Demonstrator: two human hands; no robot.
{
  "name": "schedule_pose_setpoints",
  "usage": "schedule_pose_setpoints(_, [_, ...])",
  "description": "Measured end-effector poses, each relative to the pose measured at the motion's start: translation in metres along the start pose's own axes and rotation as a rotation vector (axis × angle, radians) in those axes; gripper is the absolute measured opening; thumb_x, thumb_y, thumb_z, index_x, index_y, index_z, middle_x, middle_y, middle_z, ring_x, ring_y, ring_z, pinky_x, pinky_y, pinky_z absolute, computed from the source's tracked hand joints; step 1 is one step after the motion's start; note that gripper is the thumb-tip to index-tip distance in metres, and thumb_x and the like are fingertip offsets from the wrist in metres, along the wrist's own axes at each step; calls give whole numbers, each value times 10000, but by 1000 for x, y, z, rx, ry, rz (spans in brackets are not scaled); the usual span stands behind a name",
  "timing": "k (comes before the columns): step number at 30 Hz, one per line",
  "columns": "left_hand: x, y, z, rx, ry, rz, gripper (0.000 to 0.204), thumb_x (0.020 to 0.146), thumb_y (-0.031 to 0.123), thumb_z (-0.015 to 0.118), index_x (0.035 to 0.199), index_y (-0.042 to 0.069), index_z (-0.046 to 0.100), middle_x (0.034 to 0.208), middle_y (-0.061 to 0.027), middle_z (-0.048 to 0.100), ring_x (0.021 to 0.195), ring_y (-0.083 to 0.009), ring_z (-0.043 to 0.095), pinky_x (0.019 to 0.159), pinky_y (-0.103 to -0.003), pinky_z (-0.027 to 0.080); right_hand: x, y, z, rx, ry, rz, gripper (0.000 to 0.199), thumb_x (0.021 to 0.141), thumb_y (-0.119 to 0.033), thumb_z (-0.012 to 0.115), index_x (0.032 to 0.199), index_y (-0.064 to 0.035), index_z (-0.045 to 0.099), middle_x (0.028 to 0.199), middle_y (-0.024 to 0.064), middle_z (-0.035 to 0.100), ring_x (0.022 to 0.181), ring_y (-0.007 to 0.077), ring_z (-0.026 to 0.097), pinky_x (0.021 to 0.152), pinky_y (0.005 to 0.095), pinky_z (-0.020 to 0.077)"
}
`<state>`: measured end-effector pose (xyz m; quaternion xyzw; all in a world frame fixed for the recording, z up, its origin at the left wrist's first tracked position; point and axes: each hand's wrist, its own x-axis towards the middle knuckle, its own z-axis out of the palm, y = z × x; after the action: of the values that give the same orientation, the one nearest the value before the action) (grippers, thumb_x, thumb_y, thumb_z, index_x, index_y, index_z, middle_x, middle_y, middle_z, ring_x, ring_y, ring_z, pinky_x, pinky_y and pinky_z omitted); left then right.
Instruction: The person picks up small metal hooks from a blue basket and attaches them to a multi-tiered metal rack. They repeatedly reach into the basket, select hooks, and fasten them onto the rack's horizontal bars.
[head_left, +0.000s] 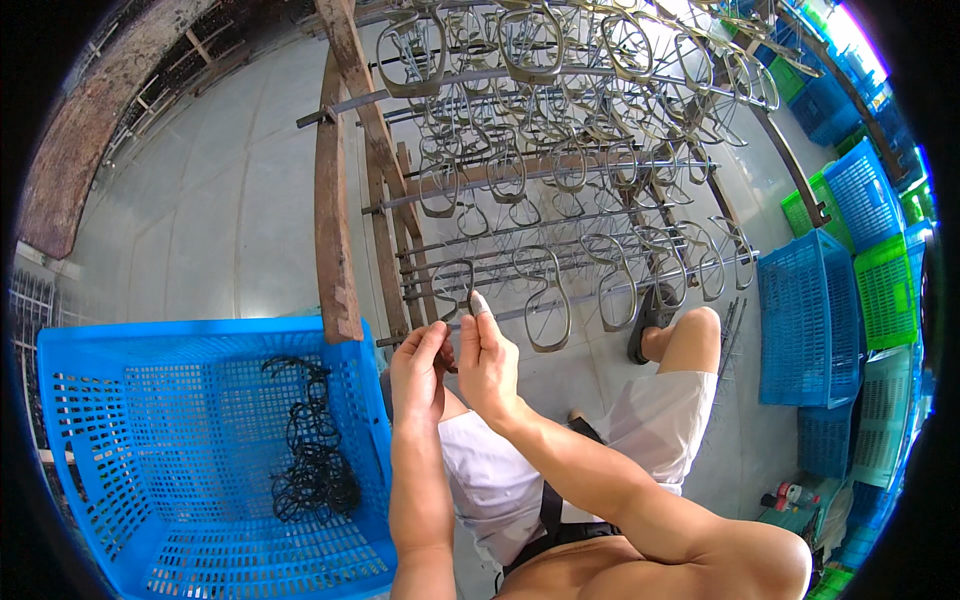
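Observation:
At the lower left end of the rack, an olive-grey eyeglass frame [455, 264] hangs by a metal rod [512, 312], its lower part hidden by my fingers. My left hand [419, 376] is closed, thumb and fingers pinched at the frame's lower part. Close beside it, my right hand [488, 368] also grips the frame, with a pale cover on one fingertip. More eyeglass frames [549, 300] hang to the right along the same rod. What lies between the two palms is partly hidden.
A wooden rack [334, 220] carries several rows of hanging eyeglass frames. To my left, a large blue basket [200, 335] holds a tangle of dark thin loops [318, 490]. Blue crates [808, 320] and green crates [885, 290] are stacked at the right.

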<state>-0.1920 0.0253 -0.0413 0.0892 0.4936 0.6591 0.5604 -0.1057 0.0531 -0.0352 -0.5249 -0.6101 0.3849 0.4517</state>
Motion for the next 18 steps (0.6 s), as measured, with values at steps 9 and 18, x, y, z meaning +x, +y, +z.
schedule_pose_setpoints(9, [0, -10, 15, -39, 38, 33, 131, 851, 178, 619, 796, 62, 589, 636, 9, 519, 546, -95, 457, 521, -236, 365, 2, 4, -12, 49, -48, 28, 349, 935, -148, 484, 1252, -2, 470, 627, 156, 567, 532, 240, 575, 498, 325, 451])
schedule_pose_setpoints(18, [-6, -9, 13, 413, 9, 300, 178, 826, 153, 588, 892, -8, 628, 791, -53, 611, 739, -117, 563, 664, -247, 457, -17, 34, -20, 561, -145, 304, 423, 942, -200, 488, 1271, 35, 363, 887, 35, 544, 747, 94, 491, 658, 222, 426])
